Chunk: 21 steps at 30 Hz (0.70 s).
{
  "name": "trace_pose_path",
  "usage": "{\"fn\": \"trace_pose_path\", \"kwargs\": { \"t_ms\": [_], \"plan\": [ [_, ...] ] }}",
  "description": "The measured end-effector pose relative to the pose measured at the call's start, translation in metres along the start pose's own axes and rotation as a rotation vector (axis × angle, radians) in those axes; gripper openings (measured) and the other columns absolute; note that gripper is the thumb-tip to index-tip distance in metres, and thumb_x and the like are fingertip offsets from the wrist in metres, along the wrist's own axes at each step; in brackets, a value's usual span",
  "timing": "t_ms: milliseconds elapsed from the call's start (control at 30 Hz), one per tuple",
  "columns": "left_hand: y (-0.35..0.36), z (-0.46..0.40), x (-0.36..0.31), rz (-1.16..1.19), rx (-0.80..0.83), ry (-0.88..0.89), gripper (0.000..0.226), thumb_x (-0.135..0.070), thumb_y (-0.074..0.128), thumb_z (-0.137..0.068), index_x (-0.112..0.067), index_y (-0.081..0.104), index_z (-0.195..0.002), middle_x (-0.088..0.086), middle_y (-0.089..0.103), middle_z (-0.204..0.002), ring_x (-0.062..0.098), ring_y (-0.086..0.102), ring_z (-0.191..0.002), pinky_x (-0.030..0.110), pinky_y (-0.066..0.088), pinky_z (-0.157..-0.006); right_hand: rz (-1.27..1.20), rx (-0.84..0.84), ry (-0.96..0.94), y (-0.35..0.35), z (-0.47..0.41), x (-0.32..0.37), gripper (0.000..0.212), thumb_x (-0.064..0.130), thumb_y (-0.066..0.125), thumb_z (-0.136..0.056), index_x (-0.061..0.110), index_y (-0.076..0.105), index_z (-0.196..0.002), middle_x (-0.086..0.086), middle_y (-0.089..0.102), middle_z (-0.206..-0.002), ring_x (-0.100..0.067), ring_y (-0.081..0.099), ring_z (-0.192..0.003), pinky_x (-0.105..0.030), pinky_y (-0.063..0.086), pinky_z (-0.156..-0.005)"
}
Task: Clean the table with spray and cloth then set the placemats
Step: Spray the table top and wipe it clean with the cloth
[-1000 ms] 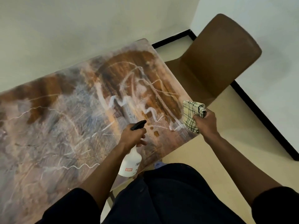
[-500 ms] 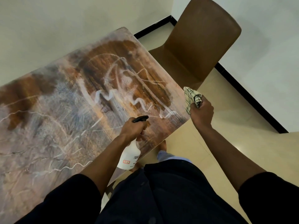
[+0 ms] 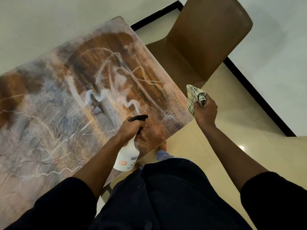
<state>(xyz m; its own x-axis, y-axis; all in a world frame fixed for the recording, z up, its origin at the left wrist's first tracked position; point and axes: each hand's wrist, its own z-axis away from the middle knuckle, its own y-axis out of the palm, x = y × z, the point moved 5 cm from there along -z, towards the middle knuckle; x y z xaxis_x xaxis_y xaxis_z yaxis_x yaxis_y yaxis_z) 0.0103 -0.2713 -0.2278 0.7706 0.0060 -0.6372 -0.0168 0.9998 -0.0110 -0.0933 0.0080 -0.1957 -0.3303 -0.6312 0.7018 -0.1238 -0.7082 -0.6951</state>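
Fingers of the left hand (image 3: 128, 128) curl round the black-triggered white plastic spray bottle (image 3: 128, 156) over the glossy brown marbled table (image 3: 66, 105); the right hand (image 3: 205, 111), raised beside its edge, clutches a bunched checked cloth (image 3: 193, 95).

My garment is a dark navy, near-black fabric top (image 3: 166, 196) with buttons down the front. Its sleeves (image 3: 274, 196) end above the elbow, forearms bare. A light blue trouser leg (image 3: 162, 155) shows below.
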Motion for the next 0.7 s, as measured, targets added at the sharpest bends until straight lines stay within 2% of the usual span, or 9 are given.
{"fn": "trace_pose_path", "kwargs": {
  "t_ms": [67, 133, 200, 267, 400, 467, 533, 600, 700],
  "plan": [
    [0.001, -0.006, 0.000, -0.012, 0.004, -0.004, 0.048, -0.002, 0.058, -0.098, -0.020, 0.067, -0.142, 0.010, 0.053, -0.064, 0.022, 0.051, -0.048, 0.075, 0.058, -0.082, -0.018, 0.004, 0.008, -0.001, -0.005, -0.003, 0.042, 0.009, 0.063, -0.095, 0.010, 0.066, -0.136, -0.010, 0.073, -0.127, -0.031, 0.069, -0.108, -0.030, 0.050, -0.084],
    [0.001, -0.008, -0.004, -0.034, 0.023, -0.021, 0.049, -0.004, 0.060, -0.099, -0.018, 0.065, -0.145, 0.011, 0.057, -0.067, 0.027, 0.060, -0.056, 0.073, 0.059, -0.080, -0.022, 0.013, 0.017, -0.002, -0.009, -0.005, 0.042, 0.009, 0.063, -0.096, 0.010, 0.065, -0.138, -0.010, 0.073, -0.129, -0.030, 0.070, -0.109, -0.026, 0.048, -0.081],
    [0.003, -0.007, -0.008, -0.033, 0.044, -0.043, 0.047, -0.004, 0.060, -0.101, -0.013, 0.062, -0.147, 0.015, 0.059, -0.070, 0.039, 0.064, -0.072, 0.048, 0.065, -0.059, -0.015, 0.024, 0.016, -0.001, -0.013, -0.007, 0.042, 0.009, 0.063, -0.096, 0.010, 0.064, -0.139, -0.010, 0.071, -0.132, -0.030, 0.070, -0.112, -0.023, 0.046, -0.080],
    [0.004, -0.006, -0.009, -0.029, 0.031, -0.058, 0.042, -0.002, 0.057, -0.103, -0.008, 0.061, -0.144, 0.018, 0.057, -0.072, 0.044, 0.064, -0.078, 0.032, 0.056, -0.046, -0.001, 0.030, 0.002, -0.001, -0.016, -0.008, 0.042, 0.010, 0.063, -0.097, 0.008, 0.064, -0.139, -0.011, 0.071, -0.133, -0.031, 0.070, -0.113, -0.022, 0.044, -0.078],
    [0.006, -0.011, -0.009, -0.003, -0.011, -0.038, 0.038, -0.001, 0.056, -0.100, -0.010, 0.067, -0.136, 0.013, 0.055, -0.062, 0.026, 0.057, -0.043, 0.060, 0.062, -0.077, 0.020, 0.043, -0.033, 0.002, -0.021, -0.010, 0.043, 0.011, 0.064, -0.098, 0.008, 0.063, -0.140, -0.012, 0.071, -0.133, -0.031, 0.070, -0.112, -0.023, 0.048, -0.077],
    [0.007, -0.013, -0.011, 0.028, -0.017, -0.027, 0.038, 0.000, 0.054, -0.101, -0.024, 0.068, -0.126, 0.011, 0.052, -0.062, 0.029, 0.055, -0.047, 0.044, 0.063, -0.059, 0.031, 0.049, -0.049, 0.004, -0.023, -0.010, 0.042, 0.011, 0.065, -0.098, 0.008, 0.063, -0.140, -0.012, 0.070, -0.133, -0.032, 0.070, -0.113, -0.029, 0.055, -0.078],
    [0.005, -0.011, -0.016, 0.033, -0.021, -0.048, 0.023, -0.003, 0.055, -0.102, -0.020, 0.070, -0.104, 0.013, 0.055, -0.065, 0.040, 0.068, -0.061, 0.028, 0.049, -0.041, 0.049, 0.062, -0.077, 0.009, -0.026, -0.008, 0.041, 0.011, 0.066, -0.098, 0.008, 0.063, -0.139, -0.013, 0.070, -0.133, -0.032, 0.070, -0.111, -0.031, 0.057, -0.076],
    [0.005, -0.009, -0.018, 0.037, -0.004, -0.078, 0.020, -0.006, 0.056, -0.103, -0.019, 0.069, -0.095, 0.014, 0.060, -0.068, 0.045, 0.074, -0.074, 0.023, 0.042, -0.037, 0.068, 0.078, -0.114, 0.014, -0.027, -0.005, 0.039, 0.012, 0.067, -0.097, 0.007, 0.065, -0.136, -0.013, 0.071, -0.131, -0.032, 0.071, -0.108, -0.027, 0.053, -0.072],
    [0.003, -0.008, -0.015, 0.082, -0.016, -0.066, 0.024, -0.006, 0.056, -0.104, -0.026, 0.069, -0.108, 0.014, 0.063, -0.071, 0.044, 0.075, -0.076, 0.022, 0.041, -0.038, 0.135, 0.109, -0.191, 0.028, -0.031, 0.005, 0.035, 0.015, 0.069, -0.098, 0.007, 0.066, -0.131, -0.014, 0.074, -0.122, -0.033, 0.071, -0.099, -0.028, 0.045, -0.065]
  ]
}}
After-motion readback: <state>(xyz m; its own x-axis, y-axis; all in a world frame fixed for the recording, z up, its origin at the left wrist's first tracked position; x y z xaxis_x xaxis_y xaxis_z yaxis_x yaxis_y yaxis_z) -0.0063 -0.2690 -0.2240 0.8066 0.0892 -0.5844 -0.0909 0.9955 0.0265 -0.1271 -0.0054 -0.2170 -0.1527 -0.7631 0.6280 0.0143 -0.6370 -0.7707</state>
